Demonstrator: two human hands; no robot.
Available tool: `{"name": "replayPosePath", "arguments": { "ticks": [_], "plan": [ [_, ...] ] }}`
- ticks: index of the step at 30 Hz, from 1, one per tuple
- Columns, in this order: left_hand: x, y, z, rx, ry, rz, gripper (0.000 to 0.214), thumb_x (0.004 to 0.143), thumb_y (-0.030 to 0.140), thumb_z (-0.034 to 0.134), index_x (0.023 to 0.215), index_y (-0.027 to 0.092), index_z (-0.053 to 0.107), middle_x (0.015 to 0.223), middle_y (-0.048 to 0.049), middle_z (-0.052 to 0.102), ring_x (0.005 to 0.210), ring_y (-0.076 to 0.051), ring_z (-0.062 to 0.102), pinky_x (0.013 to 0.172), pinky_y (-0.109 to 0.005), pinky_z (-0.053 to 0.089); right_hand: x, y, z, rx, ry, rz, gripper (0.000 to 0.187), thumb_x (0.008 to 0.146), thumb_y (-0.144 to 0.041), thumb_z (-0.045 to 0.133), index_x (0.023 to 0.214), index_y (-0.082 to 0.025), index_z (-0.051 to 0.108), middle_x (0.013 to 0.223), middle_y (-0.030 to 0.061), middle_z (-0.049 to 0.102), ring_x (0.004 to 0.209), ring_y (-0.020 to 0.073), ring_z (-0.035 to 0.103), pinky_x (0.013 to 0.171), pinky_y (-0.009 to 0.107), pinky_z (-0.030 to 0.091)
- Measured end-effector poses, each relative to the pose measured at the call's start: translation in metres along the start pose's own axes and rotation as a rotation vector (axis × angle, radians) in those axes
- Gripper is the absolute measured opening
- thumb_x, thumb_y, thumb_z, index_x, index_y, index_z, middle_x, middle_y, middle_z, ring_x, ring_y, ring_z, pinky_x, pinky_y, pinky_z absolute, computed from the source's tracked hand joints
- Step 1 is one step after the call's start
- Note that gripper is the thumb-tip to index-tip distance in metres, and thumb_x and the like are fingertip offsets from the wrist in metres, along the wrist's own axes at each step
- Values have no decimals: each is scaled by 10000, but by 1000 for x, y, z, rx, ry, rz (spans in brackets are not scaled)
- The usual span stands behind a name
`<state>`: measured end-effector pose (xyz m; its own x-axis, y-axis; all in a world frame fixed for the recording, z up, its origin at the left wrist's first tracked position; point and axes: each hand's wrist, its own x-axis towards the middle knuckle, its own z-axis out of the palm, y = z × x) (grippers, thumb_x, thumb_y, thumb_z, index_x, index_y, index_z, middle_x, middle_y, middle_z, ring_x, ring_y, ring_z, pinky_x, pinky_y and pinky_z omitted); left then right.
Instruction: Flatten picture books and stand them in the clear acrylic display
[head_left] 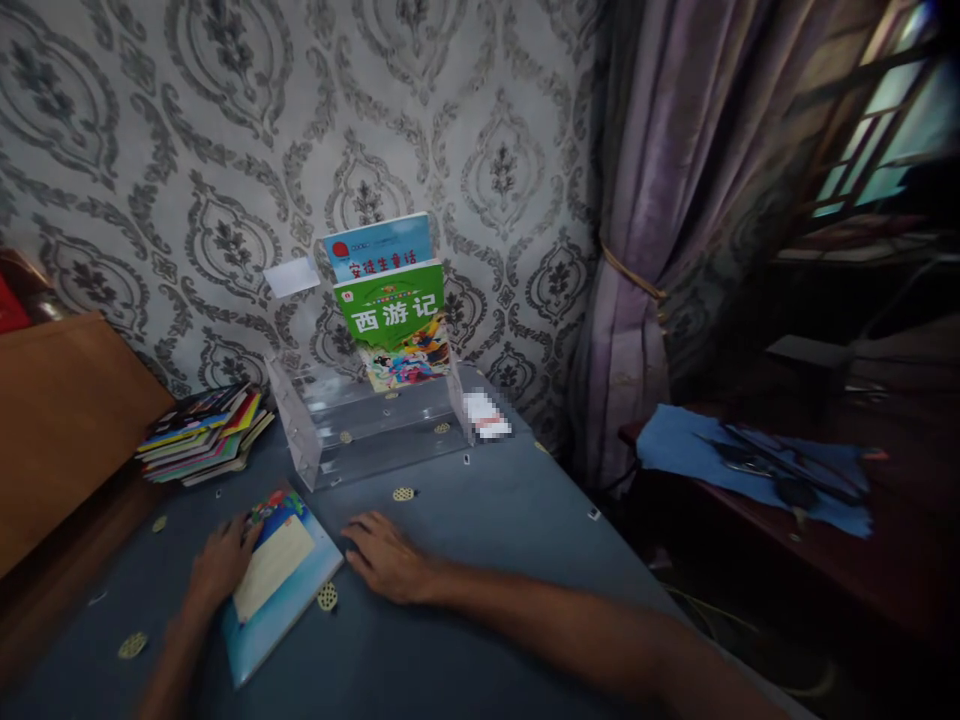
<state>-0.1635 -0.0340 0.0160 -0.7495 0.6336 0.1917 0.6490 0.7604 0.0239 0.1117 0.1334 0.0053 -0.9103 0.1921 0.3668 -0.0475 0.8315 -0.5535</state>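
Observation:
A blue picture book (281, 585) lies flat on the grey-blue table (487, 530). My left hand (221, 562) rests on the book's left edge with the fingers curled over it. My right hand (386, 555) lies flat on the table just right of the book, fingers stretched toward its corner. Behind them stands a clear acrylic book stand (360, 425). It holds a green book (397, 325) in front and a blue book (379, 245) behind it, both upright.
A stack of several colourful books (202, 435) sits at the table's back left, next to a brown wooden board (60, 420). Patterned wallpaper is behind. A purple curtain (660, 250) hangs at right, with a dark side table and blue cloth (750, 460) beyond.

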Motion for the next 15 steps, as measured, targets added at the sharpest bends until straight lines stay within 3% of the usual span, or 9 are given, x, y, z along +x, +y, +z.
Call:
{"name": "replayPosePath", "arguments": {
  "ticks": [5,15],
  "plan": [
    [-4,-11,19,-29,40,-22,613,984,458,233,1351,146,612,1295,-167,675,1176,-333,646,1007,-463,503,0,0,-2,-64,-40,3,345,1007,-299,505,1287,-138,629,1295,141,637,1210,257,570,1053,400,472],
    [-33,20,7,-125,132,71,501,971,375,337,1274,132,652,1238,-184,698,1134,-333,660,991,-485,509,-2,11,-1,8,-69,3,333,993,-229,513,1288,-121,622,1301,153,650,1244,243,571,1096,400,439]
  ]
}}
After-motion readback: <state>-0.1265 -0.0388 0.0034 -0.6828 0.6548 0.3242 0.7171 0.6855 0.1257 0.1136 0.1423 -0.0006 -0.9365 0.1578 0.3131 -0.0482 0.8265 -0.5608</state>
